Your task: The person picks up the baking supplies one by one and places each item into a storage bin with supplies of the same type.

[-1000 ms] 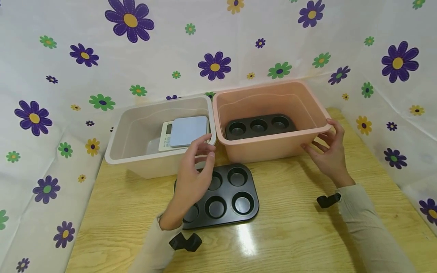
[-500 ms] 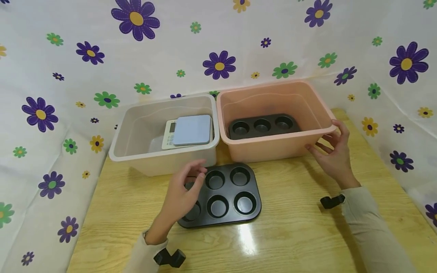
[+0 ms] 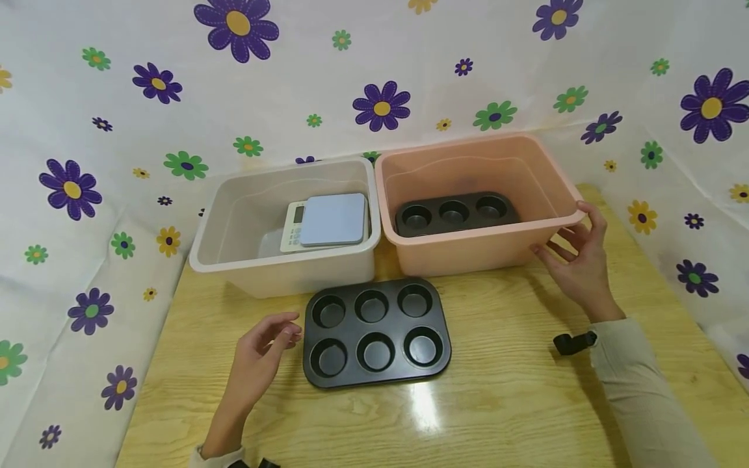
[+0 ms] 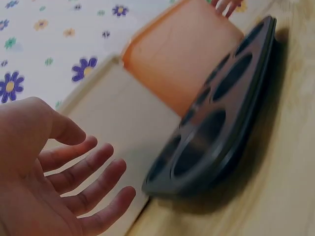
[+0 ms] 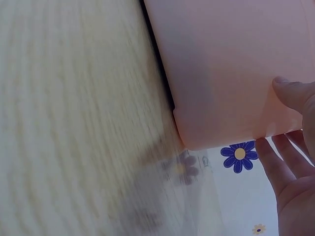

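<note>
My right hand [image 3: 584, 273] holds the front right corner of a pink plastic bin [image 3: 468, 252]. Its thumb presses the front wall and its fingers lie against the side wall, as the right wrist view also shows. A black muffin tin [image 3: 351, 332] lies flat on the table in front of the bins. Just off its left edge hovers my left hand [image 3: 256, 364], fingers loosely bent, holding nothing. Inside the pink bin rests another black muffin tin [image 3: 435, 220], its near part hidden by the front wall.
A beige bin [image 3: 298, 276] stands left of the pink one, close against it, with a kitchen scale [image 3: 332, 220] inside. Behind both hangs a white flowered cloth [image 3: 421, 104]. The wooden table [image 3: 497, 390] extends toward me in front.
My left hand has moved from the beige bin's front rim down and left, past the muffin tin to beside its left edge. The right hand keeps its hold on the pink bin.
</note>
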Demonstrator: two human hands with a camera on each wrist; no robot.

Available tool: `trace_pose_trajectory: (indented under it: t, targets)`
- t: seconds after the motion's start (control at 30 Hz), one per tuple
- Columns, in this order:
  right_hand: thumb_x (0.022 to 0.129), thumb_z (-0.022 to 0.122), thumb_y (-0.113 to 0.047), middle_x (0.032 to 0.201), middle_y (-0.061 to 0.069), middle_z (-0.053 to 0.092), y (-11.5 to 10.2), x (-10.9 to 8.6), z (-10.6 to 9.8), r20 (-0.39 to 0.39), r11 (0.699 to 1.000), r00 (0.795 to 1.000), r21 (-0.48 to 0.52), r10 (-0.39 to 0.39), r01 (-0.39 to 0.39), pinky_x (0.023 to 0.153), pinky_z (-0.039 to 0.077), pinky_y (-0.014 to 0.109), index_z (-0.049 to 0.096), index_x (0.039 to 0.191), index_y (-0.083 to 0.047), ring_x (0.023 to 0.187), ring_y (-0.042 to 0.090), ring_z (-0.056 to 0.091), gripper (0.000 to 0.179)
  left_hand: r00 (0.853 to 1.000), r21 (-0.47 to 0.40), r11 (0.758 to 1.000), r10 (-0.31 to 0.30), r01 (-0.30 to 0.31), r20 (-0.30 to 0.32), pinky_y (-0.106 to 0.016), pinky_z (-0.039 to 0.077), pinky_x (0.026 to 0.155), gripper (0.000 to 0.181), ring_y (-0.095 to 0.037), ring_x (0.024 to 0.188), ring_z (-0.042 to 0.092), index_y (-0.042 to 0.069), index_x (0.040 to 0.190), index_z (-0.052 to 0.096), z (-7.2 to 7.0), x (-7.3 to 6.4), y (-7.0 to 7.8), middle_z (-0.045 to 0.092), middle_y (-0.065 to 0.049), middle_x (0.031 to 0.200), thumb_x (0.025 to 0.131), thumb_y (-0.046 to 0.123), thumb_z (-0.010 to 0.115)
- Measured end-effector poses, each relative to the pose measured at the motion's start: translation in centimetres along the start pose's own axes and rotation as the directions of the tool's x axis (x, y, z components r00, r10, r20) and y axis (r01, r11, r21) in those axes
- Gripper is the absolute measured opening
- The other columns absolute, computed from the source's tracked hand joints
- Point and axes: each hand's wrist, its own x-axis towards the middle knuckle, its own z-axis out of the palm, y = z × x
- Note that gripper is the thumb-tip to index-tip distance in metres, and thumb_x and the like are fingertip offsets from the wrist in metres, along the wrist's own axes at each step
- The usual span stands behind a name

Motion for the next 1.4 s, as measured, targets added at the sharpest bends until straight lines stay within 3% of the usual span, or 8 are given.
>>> trace_pose_trajectory:
  t: [0.1, 0.2, 0.4, 0.77, 0.93, 1.1, 1.4]
  targets:
    - [0.090, 0.079, 0.014, 0.152, 0.000, 0.058, 0.1, 0.1, 0.0, -0.007, 1.000, 1.000, 0.005, 0.004, -0.004, 0.098, 0.056, 0.010, 0.022, 0.168, -0.022, 0.125, -0.003, 0.064, 0.102, 0.999, 0.042, 0.998, -0.053, 0.053, -0.005, -0.028, 0.067, 0.090, 0.026, -0.018, 0.103, 0.077, -0.001, 0.135, 0.069, -0.6, -0.7, -0.5, 0.072, -0.025, 0.121, 0.111, 0.002, 0.059]
    - [0.090, 0.079, 0.014, 0.152, 0.000, 0.057, 0.1, 0.1, 0.1, -0.010, 1.000, 1.000, 0.009, 0.005, -0.005, 0.098, 0.056, 0.010, 0.023, 0.168, -0.022, 0.125, -0.003, 0.064, 0.103, 0.995, 0.093, 0.991, -0.095, 0.095, -0.001, -0.029, 0.067, 0.089, 0.029, -0.018, 0.110, 0.075, 0.001, 0.138, 0.069, -0.7, -1.4, -0.9, 0.069, -0.022, 0.134, 0.110, 0.005, 0.062]
    - [0.090, 0.078, 0.015, 0.153, 0.001, 0.056, 0.1, 0.2, 0.2, -0.007, 1.000, 1.000, 0.005, 0.001, -0.001, 0.099, 0.056, 0.010, 0.022, 0.168, -0.022, 0.126, -0.001, 0.064, 0.103, 0.995, 0.138, 0.986, -0.098, 0.096, 0.005, -0.031, 0.067, 0.083, 0.030, -0.018, 0.111, 0.076, 0.005, 0.137, 0.071, -0.4, -2.0, -2.0, 0.070, -0.015, 0.140, 0.108, 0.006, 0.067]
    - [0.090, 0.079, 0.015, 0.153, 0.002, 0.056, 0.1, 0.1, 0.2, -0.021, 1.000, 1.000, 0.023, 0.018, -0.018, 0.099, 0.056, 0.011, 0.023, 0.168, -0.025, 0.126, 0.001, 0.064, 0.104, 0.992, 0.089, 0.988, -0.119, 0.123, -0.052, -0.025, 0.066, 0.087, 0.028, -0.013, 0.107, 0.076, 0.003, 0.130, 0.074, 1.0, -2.4, -2.6, 0.073, -0.015, 0.133, 0.105, -0.005, 0.065]
    - [0.090, 0.079, 0.014, 0.150, 0.001, 0.056, 0.2, 0.1, 0.3, -0.021, 1.000, 1.000, 0.029, 0.012, -0.011, 0.099, 0.056, 0.011, 0.023, 0.168, -0.025, 0.126, 0.002, 0.065, 0.104, 0.989, 0.100, 0.984, -0.139, 0.144, -0.060, -0.021, 0.062, 0.088, 0.027, -0.011, 0.105, 0.075, 0.007, 0.129, 0.076, 1.5, -2.6, -2.8, 0.076, -0.014, 0.132, 0.106, -0.002, 0.064]
    - [0.090, 0.079, 0.013, 0.150, -0.001, 0.055, 0.2, 0.1, 0.2, -0.027, 1.000, 1.000, 0.019, 0.010, -0.010, 0.100, 0.056, 0.011, 0.023, 0.168, -0.025, 0.126, 0.002, 0.065, 0.103, 0.986, 0.142, 0.977, -0.156, 0.162, -0.050, -0.018, 0.059, 0.085, 0.028, -0.008, 0.100, 0.073, 0.013, 0.129, 0.077, 2.1, -2.6, -3.2, 0.080, -0.009, 0.119, 0.107, 0.000, 0.064]
    - [0.090, 0.077, 0.016, 0.146, 0.002, 0.060, 0.3, 0.1, 0.4, -0.032, 0.997, 0.999, 0.077, -0.017, 0.020, 0.100, 0.057, 0.012, 0.026, 0.167, -0.020, 0.126, 0.004, 0.067, 0.099, 0.994, 0.167, 0.980, -0.113, 0.111, 0.003, -0.020, 0.058, 0.075, 0.032, -0.007, 0.084, 0.066, 0.012, 0.130, 0.072, 2.4, -2.7, -3.4, 0.075, -0.007, 0.098, 0.104, -0.005, 0.067]
